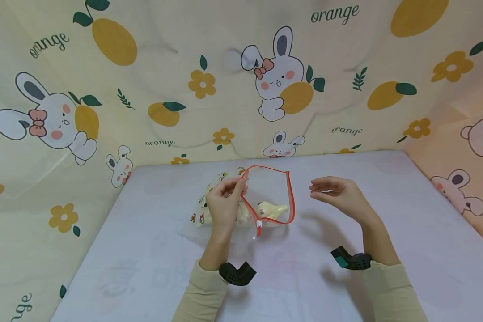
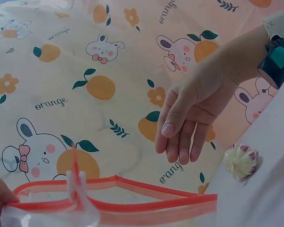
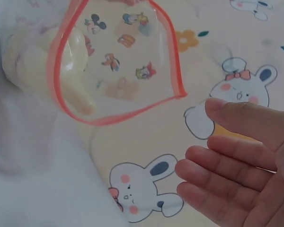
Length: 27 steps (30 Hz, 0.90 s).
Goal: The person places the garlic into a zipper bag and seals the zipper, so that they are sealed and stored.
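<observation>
A clear plastic zip bag (image 1: 251, 203) with a red-orange rim and small cartoon prints lies over the table, its mouth facing right and held wide. My left hand (image 1: 224, 203) pinches the rim at the mouth's left side. A pale garlic bulb (image 1: 270, 210) with a stem shows inside the mouth, and more pale shapes fill the bag behind it. My right hand (image 1: 338, 194) hovers to the right of the bag, apart from it, fingers extended and holding nothing. Another garlic bulb (image 2: 240, 161) with purple streaks rests on the table in the left wrist view.
The white table (image 1: 145, 264) meets a cloth backdrop (image 1: 225, 49) printed with rabbits and oranges behind it and at both sides. A white slider (image 1: 259, 223) sits on the bag's rim. Each wrist wears a dark camera band (image 1: 237, 273).
</observation>
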Each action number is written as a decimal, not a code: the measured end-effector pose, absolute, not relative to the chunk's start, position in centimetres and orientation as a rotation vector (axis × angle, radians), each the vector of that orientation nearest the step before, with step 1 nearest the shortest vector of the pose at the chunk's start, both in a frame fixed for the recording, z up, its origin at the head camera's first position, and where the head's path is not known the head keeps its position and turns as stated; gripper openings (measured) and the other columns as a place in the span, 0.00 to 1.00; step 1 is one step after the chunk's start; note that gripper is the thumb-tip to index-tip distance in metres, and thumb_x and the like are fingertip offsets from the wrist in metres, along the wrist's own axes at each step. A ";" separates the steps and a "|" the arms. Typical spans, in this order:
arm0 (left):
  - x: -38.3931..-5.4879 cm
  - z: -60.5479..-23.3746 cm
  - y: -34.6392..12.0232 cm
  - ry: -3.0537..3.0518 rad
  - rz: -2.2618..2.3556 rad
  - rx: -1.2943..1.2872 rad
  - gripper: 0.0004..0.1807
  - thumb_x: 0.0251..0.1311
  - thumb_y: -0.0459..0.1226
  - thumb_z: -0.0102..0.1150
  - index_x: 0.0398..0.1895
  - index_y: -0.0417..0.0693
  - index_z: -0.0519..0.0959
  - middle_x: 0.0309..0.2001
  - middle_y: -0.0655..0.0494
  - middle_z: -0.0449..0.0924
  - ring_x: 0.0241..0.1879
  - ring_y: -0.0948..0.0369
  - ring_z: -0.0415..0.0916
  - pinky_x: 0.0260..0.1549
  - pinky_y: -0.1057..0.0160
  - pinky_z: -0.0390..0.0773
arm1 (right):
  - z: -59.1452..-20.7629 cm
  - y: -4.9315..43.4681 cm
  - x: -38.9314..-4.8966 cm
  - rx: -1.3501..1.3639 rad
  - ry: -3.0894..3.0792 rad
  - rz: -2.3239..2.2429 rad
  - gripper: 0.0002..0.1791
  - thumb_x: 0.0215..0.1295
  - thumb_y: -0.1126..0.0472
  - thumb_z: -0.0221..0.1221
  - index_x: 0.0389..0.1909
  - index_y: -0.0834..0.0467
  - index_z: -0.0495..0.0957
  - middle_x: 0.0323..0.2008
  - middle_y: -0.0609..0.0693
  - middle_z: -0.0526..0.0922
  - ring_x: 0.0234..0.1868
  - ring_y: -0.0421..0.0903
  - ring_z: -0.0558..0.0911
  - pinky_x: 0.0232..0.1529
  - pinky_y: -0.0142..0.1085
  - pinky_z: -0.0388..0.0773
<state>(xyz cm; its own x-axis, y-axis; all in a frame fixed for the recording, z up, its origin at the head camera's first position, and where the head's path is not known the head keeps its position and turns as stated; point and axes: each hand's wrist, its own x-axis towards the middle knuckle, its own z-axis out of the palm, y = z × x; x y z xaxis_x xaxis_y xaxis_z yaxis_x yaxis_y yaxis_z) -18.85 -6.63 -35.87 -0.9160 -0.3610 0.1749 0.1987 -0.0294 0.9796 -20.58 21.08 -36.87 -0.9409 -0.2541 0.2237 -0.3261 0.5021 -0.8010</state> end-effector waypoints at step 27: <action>-19.0 -36.1 -6.6 -1.874 -2.006 0.171 0.08 0.56 0.34 0.67 0.35 0.37 0.85 0.31 0.42 0.87 0.24 0.71 0.81 0.26 0.77 0.80 | -37.3 23.6 -20.9 0.391 -2.597 1.504 0.22 0.61 0.58 0.65 0.52 0.67 0.76 0.37 0.23 0.81 0.38 0.20 0.81 0.40 0.16 0.77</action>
